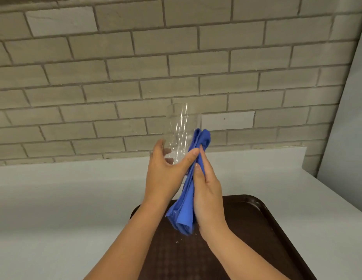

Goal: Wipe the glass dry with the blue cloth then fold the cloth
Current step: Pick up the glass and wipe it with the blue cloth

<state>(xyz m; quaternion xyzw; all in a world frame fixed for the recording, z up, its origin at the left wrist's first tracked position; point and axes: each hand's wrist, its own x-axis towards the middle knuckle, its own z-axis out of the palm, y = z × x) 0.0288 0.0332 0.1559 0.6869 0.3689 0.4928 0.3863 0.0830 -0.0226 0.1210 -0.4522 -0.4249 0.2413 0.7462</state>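
Observation:
A tall clear glass [181, 126] is held upright in the air in front of the brick wall. My left hand [167, 174] grips its lower part, fingers behind the glass and thumb across the front. The blue cloth [189, 188] hangs bunched along the right side of the glass, its top touching the glass wall and its lower end dangling over the tray. My right hand [206, 190] presses the cloth from the right, fingers flat against it.
A dark brown textured tray [247, 229] lies on the white counter [65, 199] below my hands, with a few small drops on it. A grey brick wall [135, 67] stands behind. A white panel rises at the far right.

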